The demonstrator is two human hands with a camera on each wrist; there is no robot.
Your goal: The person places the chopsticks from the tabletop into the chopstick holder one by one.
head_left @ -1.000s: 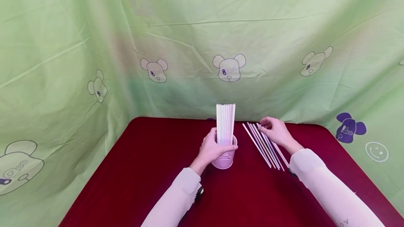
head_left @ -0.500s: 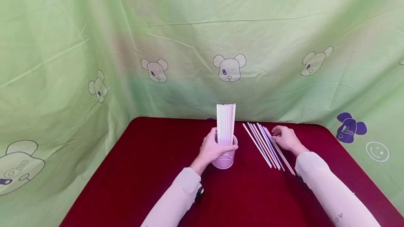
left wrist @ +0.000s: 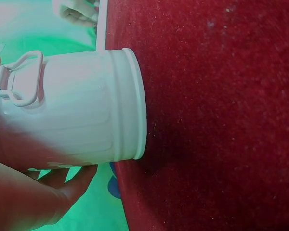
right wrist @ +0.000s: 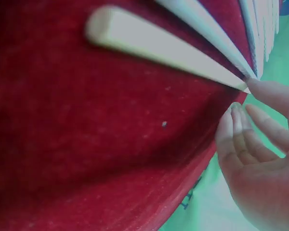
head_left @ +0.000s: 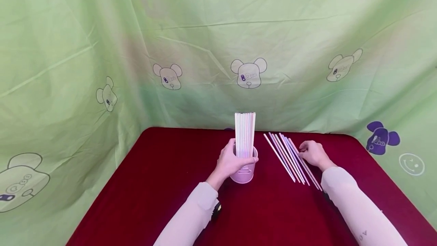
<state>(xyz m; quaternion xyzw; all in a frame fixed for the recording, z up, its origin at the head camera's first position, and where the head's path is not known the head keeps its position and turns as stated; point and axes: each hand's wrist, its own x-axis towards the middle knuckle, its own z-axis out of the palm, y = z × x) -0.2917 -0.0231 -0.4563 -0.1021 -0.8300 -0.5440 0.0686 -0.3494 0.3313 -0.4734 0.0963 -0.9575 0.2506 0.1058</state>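
A small pink bucket (head_left: 241,177) with a looped side handle (left wrist: 31,79) stands upright on the red table. My left hand (head_left: 228,162) grips it around the upper part, thumb across the front. An upright bundle of pale straws (head_left: 244,134) rises from the bucket. To the right, a loose row of several pastel straws (head_left: 285,158) lies slanted on the cloth. At the row's right edge is my right hand (head_left: 315,153). In the right wrist view its thumb (right wrist: 272,94) touches the far end of a cream straw (right wrist: 154,43); the fingers are apart from it, bent loosely.
Red cloth (head_left: 164,185) covers the table, whose far edge meets a green curtain (head_left: 205,98) printed with bear heads. The curtain also hangs along the left and right sides. A dark band with a small device (head_left: 216,208) sits at my left wrist.
My right hand has moved right across the row and slightly nearer. Straws at the row's right edge have shifted right and now show more fully. My left hand and the bucket stay put.
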